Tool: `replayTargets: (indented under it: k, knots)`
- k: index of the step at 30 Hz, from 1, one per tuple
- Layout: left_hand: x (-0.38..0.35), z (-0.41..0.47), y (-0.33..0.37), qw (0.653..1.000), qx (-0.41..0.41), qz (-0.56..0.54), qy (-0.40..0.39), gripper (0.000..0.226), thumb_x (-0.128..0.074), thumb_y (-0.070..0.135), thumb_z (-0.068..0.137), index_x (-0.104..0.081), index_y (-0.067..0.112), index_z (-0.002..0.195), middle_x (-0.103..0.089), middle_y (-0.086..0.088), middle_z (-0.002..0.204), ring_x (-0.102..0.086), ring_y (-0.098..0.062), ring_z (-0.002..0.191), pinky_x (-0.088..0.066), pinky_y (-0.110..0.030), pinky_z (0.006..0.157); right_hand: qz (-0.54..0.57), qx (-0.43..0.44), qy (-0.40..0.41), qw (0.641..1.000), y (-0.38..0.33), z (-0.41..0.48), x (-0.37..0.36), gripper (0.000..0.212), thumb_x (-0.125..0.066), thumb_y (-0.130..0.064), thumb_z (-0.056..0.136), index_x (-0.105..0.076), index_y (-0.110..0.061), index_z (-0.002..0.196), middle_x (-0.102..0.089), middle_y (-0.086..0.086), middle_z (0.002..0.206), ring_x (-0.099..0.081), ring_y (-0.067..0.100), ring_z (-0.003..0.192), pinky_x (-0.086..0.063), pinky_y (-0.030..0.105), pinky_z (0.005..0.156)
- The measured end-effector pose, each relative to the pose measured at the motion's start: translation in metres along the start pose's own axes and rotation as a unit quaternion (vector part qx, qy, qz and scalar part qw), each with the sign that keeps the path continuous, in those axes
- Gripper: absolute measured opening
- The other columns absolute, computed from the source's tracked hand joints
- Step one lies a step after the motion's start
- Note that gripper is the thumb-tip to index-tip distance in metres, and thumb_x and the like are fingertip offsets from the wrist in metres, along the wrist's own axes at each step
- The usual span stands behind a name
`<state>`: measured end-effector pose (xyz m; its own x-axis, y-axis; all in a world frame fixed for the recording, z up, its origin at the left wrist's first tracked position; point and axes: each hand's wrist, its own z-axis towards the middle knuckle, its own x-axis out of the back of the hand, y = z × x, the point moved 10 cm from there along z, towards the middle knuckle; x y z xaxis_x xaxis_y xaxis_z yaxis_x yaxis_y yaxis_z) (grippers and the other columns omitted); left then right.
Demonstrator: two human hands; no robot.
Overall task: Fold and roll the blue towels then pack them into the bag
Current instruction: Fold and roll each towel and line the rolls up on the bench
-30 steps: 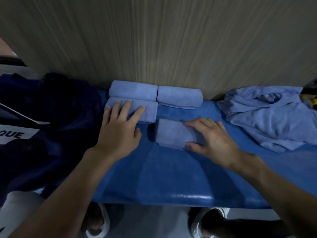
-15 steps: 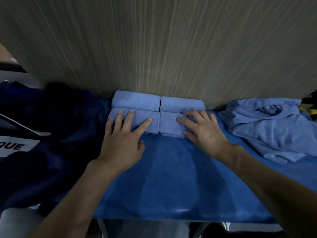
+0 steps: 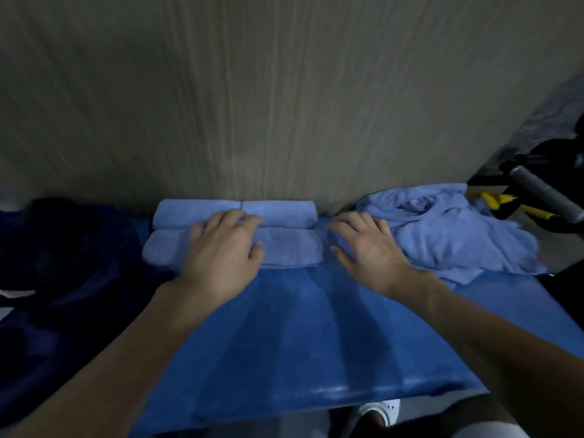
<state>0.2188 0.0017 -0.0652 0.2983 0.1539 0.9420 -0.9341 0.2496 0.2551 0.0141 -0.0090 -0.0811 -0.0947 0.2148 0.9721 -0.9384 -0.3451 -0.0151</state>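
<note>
- Four rolled towels (image 3: 281, 213) sit in a two-by-two block at the far edge of the bench (image 3: 300, 336), butted against the wall (image 3: 284, 105); my guess is the wall works as a backstop so the rolls don't unwind.
- Left hand (image 3: 224, 251) lies flat across the near row where the rolls meet, fingers (image 3: 240, 221) straight and spread, reaching onto the far row. It grips nothing and looks to be pressing the block tidy.
- Right hand (image 3: 366, 248) is just right of the near-right roll, fingers released and splayed, holding nothing. Frame is blurred, so can't tell if it touches the bench.
- It sits between the rolls and the loose towels (image 3: 452, 235), a crumpled heap at the right end of the bench. Likely the next towel comes from there.
- Bag (image 3: 72, 263), dark navy, slumps at the left end, right beside the rolls, handy for packing. Its opening isn't readable.
- Judgement: rolling is partway done, the heap is still unfolded, and no packing is visible.
- Near bench is bare blue padding, room to spread a towel.
</note>
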Motion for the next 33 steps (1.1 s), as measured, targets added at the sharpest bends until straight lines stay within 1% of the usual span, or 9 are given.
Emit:
replayTargets:
  k: [8,11,13,15,18,21,25,29,33]
  knots:
    - [-0.040,0.077,0.158,0.988,-0.146,0.018,-0.054,0.036,-0.052,0.036,0.095,-0.055,0.023,0.128,-0.057,0.001,0.128,-0.049,-0.025,0.121,-0.038,-0.040,0.099,-0.119,-0.126,0.021,0.985,0.122,-0.041,0.038,0.043,-0.038,-0.036,0.074,-0.070,-0.015,0.094,-0.062,0.009,0.112,-0.057,0.034,0.096,-0.044,0.044,0.077]
    - [-0.061,0.105,0.203,0.981,-0.182,0.016,-0.068,0.035,-0.054,0.031,0.093,-0.056,0.022,0.127,-0.056,0.002,0.129,-0.049,-0.024,0.120,-0.038,-0.039,0.098,-0.099,-0.189,0.046,0.976,0.153,-0.057,0.047,0.037,-0.043,-0.032,0.075,-0.070,-0.013,0.093,-0.061,0.011,0.100,-0.056,0.035,0.091,-0.041,0.042,0.073]
    - [-0.074,0.119,0.224,0.979,-0.190,0.030,-0.072,0.032,-0.056,0.032,0.093,-0.056,0.023,0.124,-0.057,0.003,0.128,-0.049,-0.024,0.118,-0.036,-0.038,0.095,-0.068,-0.245,0.053,0.966,0.173,-0.075,0.046,0.025,-0.054,-0.031,0.085,-0.065,-0.012,0.097,-0.058,0.011,0.102,-0.052,0.035,0.098,-0.037,0.043,0.078]
    - [-0.089,0.128,0.235,0.976,-0.185,0.078,-0.082,0.023,-0.056,0.034,0.093,-0.059,0.026,0.114,-0.061,0.003,0.121,-0.051,-0.023,0.115,-0.033,-0.039,0.092,-0.005,-0.313,0.046,0.948,0.189,-0.095,0.039,0.028,-0.057,-0.044,0.089,-0.057,-0.016,0.094,-0.056,0.007,0.104,-0.050,0.031,0.104,-0.033,0.042,0.082]
    - [-0.101,0.134,0.234,0.974,-0.170,0.130,-0.071,0.016,-0.053,0.032,0.094,-0.065,0.026,0.102,-0.069,0.004,0.104,-0.056,-0.019,0.107,-0.028,-0.038,0.092,0.061,-0.352,0.025,0.934,0.196,-0.109,0.024,0.039,-0.060,-0.061,0.082,-0.051,-0.023,0.078,-0.054,-0.003,0.091,-0.046,0.021,0.096,-0.028,0.038,0.078]
    - [-0.093,0.132,0.233,0.982,-0.176,0.058,-0.045,0.013,-0.052,0.029,0.096,-0.064,0.023,0.099,-0.070,0.001,0.096,-0.061,-0.023,0.101,-0.030,-0.035,0.089,0.131,-0.364,0.051,0.921,0.195,-0.112,0.022,0.030,-0.062,-0.044,0.086,-0.052,-0.021,0.069,-0.060,-0.001,0.080,-0.050,0.021,0.092,-0.026,0.037,0.075]
    - [-0.068,0.126,0.217,0.983,-0.134,-0.120,-0.021,0.014,-0.061,0.026,0.092,-0.062,0.014,0.085,-0.070,-0.010,0.081,-0.064,-0.034,0.084,-0.048,-0.038,0.075,0.203,-0.379,0.109,0.896,0.194,-0.113,0.032,0.024,-0.054,-0.021,0.088,-0.047,-0.016,0.066,-0.054,-0.001,0.063,-0.050,0.022,0.072,-0.021,0.034,0.072]
    - [-0.035,0.125,0.187,0.964,-0.066,-0.256,0.014,0.022,-0.067,0.021,0.090,-0.058,0.012,0.072,-0.060,-0.005,0.062,-0.054,-0.021,0.058,-0.042,-0.032,0.058,0.246,-0.365,0.190,0.877,0.192,-0.118,0.061,0.027,-0.052,-0.018,0.090,-0.035,-0.021,0.070,-0.046,-0.003,0.059,-0.048,0.023,0.063,-0.032,0.036,0.072]
    - [0.005,0.114,0.167,0.942,-0.034,-0.331,0.039,0.027,-0.069,0.023,0.090,-0.056,0.010,0.069,-0.056,-0.007,0.060,-0.047,-0.016,0.054,-0.038,-0.030,0.056,0.301,-0.352,0.258,0.848,0.191,-0.121,0.097,0.021,-0.051,-0.023,0.096,-0.042,-0.015,0.078,-0.050,0.000,0.060,-0.053,0.026,0.064,-0.044,0.046,0.064]
